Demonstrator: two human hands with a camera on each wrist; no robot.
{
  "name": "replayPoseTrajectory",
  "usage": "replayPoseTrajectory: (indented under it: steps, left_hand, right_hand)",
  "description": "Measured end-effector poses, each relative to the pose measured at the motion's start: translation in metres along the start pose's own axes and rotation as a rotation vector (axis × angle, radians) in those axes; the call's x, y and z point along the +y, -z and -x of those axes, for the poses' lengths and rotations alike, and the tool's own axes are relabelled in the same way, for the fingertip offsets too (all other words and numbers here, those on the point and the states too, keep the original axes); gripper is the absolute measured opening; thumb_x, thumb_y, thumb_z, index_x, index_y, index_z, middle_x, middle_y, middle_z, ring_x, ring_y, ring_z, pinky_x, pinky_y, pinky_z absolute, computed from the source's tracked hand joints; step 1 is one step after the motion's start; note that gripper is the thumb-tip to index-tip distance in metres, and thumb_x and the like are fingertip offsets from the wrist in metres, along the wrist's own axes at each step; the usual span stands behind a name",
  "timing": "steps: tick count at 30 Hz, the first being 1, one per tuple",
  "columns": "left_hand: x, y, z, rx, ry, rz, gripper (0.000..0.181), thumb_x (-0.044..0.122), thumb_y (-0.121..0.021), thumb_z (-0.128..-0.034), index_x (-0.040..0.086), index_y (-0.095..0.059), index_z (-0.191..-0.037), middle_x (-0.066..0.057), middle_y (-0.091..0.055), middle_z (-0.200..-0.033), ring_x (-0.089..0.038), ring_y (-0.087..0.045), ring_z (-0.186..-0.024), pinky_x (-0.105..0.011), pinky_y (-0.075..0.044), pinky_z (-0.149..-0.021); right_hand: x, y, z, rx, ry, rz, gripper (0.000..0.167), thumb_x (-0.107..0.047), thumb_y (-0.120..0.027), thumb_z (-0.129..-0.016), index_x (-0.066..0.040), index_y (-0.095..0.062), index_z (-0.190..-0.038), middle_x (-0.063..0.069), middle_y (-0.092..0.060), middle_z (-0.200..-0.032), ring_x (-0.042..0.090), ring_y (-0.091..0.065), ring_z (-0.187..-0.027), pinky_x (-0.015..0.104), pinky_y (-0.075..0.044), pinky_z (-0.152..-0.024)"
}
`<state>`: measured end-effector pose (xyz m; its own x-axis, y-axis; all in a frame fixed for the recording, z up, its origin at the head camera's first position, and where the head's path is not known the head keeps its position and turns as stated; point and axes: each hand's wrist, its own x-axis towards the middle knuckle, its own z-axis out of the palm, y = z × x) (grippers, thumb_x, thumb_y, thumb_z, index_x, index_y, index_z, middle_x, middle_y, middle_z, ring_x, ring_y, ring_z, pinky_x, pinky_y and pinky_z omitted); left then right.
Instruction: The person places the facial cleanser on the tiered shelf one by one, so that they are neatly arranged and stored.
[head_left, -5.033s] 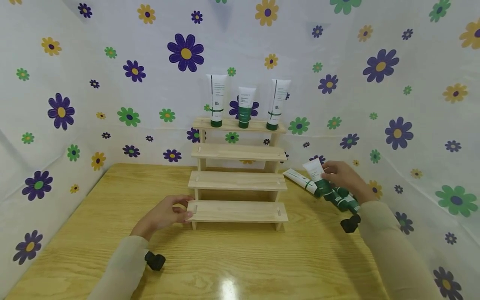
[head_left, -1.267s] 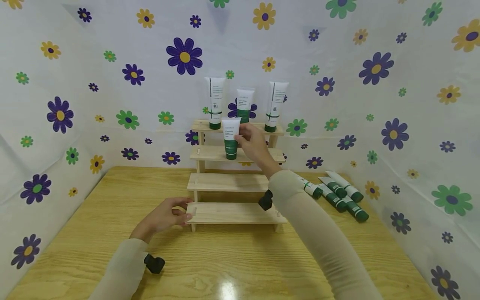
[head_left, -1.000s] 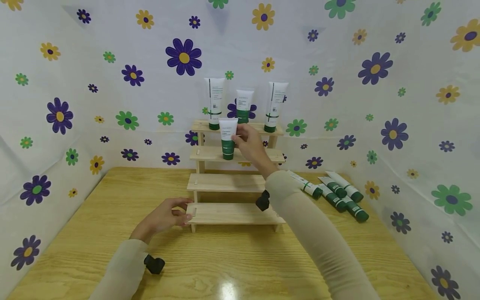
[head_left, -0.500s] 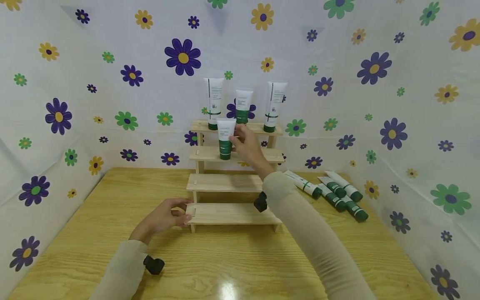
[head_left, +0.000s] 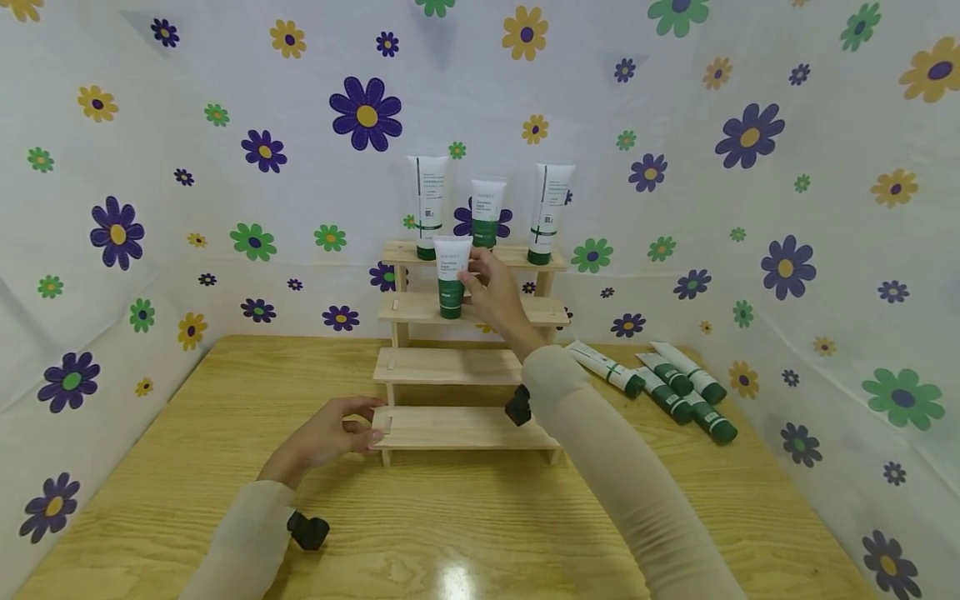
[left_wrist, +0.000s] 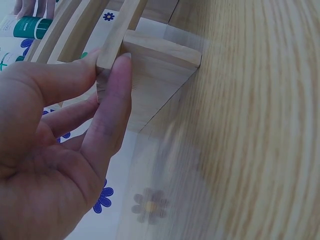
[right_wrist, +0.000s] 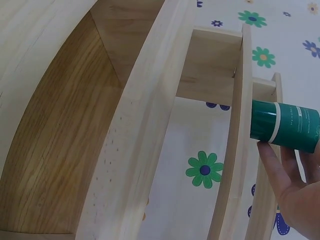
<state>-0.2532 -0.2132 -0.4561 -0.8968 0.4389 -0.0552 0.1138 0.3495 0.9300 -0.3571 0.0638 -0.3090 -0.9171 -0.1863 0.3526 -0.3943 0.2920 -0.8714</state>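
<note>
A stepped wooden rack (head_left: 450, 427) with several shelves stands on the table. My left hand (head_left: 330, 433) pinches the left end of its lowest shelf; in the left wrist view the thumb and fingers of that hand (left_wrist: 65, 130) grip the board's end. My right hand (head_left: 497, 292) holds a small white and green tube (head_left: 452, 279) upright, cap down, at the second shelf from the top, left of its middle. The right wrist view shows the tube's green cap end (right_wrist: 285, 125) at the shelf board, beside my right hand (right_wrist: 300, 195).
On the top shelf stand two tall tubes (head_left: 430, 204) (head_left: 551, 212) with a small tube (head_left: 487, 212) between them. Several tubes (head_left: 666, 393) lie on the table (head_left: 247, 417) right of the rack. A flowered cloth (head_left: 285, 192) hangs behind and at both sides.
My right hand has carried the small tube from the pile at the right to the second shelf from the top, then shifted it slightly left. My left hand stays on the lowest shelf.
</note>
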Motion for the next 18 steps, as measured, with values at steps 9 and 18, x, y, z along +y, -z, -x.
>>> replayPoseTrajectory:
  steps: [9,18]
  left_hand:
    - [0.001,0.0,0.0,-0.002,0.008,0.008,0.06,0.011,-0.07,-0.099,-0.007,-0.044,-0.15,-0.028,-0.054,-0.129,-0.022,-0.07,-0.097,-0.035,-0.066,-0.083]
    - [0.002,0.0,0.0,-0.002,0.013,0.013,0.06,0.011,-0.07,-0.099,-0.006,-0.043,-0.15,-0.028,-0.054,-0.129,-0.022,-0.07,-0.098,-0.038,-0.066,-0.084]
  right_hand:
    - [0.001,0.001,0.0,-0.013,-0.011,-0.021,0.032,-0.008,-0.053,-0.107,-0.009,-0.053,-0.14,0.018,-0.064,-0.137,0.033,-0.063,-0.12,0.05,-0.061,-0.097]
    - [0.006,0.015,0.005,-0.042,0.017,0.157,0.036,-0.016,-0.059,-0.106,-0.008,-0.055,-0.141,0.017,-0.066,-0.137,0.033,-0.062,-0.126,0.046,-0.052,-0.111]
